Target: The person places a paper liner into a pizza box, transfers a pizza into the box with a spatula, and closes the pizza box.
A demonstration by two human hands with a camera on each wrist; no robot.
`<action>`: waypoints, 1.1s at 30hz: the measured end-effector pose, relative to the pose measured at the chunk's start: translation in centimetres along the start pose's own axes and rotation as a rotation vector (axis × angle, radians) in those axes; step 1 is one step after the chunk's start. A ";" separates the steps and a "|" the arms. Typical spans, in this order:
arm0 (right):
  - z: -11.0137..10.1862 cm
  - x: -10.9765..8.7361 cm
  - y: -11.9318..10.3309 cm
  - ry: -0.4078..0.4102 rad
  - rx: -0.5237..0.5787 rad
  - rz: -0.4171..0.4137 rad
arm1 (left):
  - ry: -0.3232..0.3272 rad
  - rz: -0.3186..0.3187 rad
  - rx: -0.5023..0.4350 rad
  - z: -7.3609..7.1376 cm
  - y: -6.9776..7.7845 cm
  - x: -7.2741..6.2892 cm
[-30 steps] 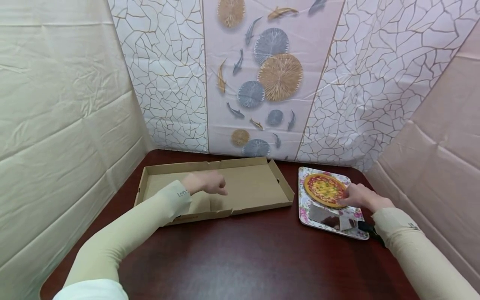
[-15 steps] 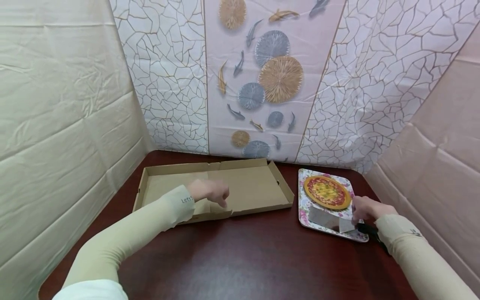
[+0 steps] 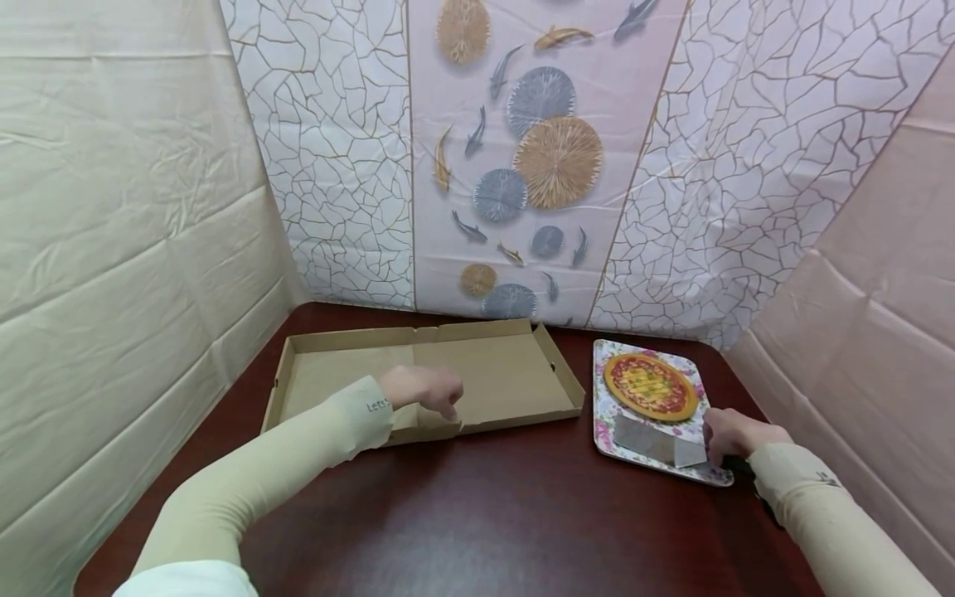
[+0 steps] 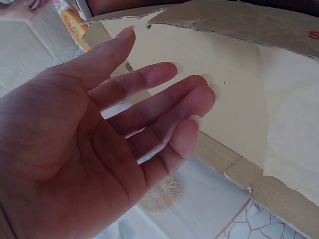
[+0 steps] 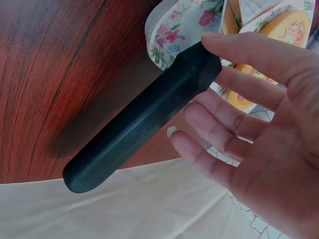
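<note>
Hanging behind the tray (image 3: 603,414), a patterned backdrop (image 3: 336,166) w/ fish, round motifs & crackle print took up most of the bkgd; plain beige cloth (image 3: 149,207) walled both sides. Dark red-brown table (image 3: 507,531) ran under the tray & well out to its L. Open cardboard box (image 3: 500,365), shallow walls up, sat just L of the tray, small gap btwn. Two pale sleeves: L sleeve (image 3: 298,452) well L of tray, R sleeve (image 3: 828,514) off tray's front R corner. Tray itself was white w/ pink flowers, rounded corners, lying flat.

Spatula (image 3: 656,441): metal blade along the tray's front part, black handle (image 5: 139,117) out past tray's R edge, over the table. Pizza (image 3: 651,386), round, red/yellow topping & orange-y crust, lay farther back on the tray, just behind the blade; couldn't tell if the two touched.

L hand (image 3: 421,390) was well L of tray, over the box; fingers relaxed, slightly bent, holding nothing. R hand (image 3: 746,435) was at tray's front R corner, thumb tip & fingers pinching the handle at its blade end. Lettering (image 3: 377,405) on L cuff, approx. "Lets", only partly legible.
</note>
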State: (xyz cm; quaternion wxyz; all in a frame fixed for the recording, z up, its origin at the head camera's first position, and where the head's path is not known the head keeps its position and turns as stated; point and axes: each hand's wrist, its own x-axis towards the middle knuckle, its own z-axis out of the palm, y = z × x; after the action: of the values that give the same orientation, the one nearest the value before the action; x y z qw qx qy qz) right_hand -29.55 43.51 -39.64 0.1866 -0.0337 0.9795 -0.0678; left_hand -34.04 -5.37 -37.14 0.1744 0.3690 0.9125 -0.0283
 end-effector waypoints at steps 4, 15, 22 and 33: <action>0.1 0.2 0.2 -0.009 -0.004 0.006 | 0.009 -0.012 0.001 -0.1 0.3 0.1; 0.6 -0.5 0.5 0.004 -0.021 0.021 | 0.298 0.141 0.124 1.0 2.9 2.0; 0.7 -0.8 0.2 -0.017 -0.001 0.029 | 0.424 0.252 0.276 2.5 6.2 4.7; 0.9 -0.9 0.3 0.006 0.013 0.016 | 0.279 0.367 0.308 3.7 10.9 7.3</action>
State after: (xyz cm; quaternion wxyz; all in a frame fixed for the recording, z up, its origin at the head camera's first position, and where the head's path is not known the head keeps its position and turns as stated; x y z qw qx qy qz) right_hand -28.37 43.75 -40.20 0.1844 -0.0247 0.9799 -0.0727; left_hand -30.41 6.75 -42.24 -0.0089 0.5507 0.8305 -0.0838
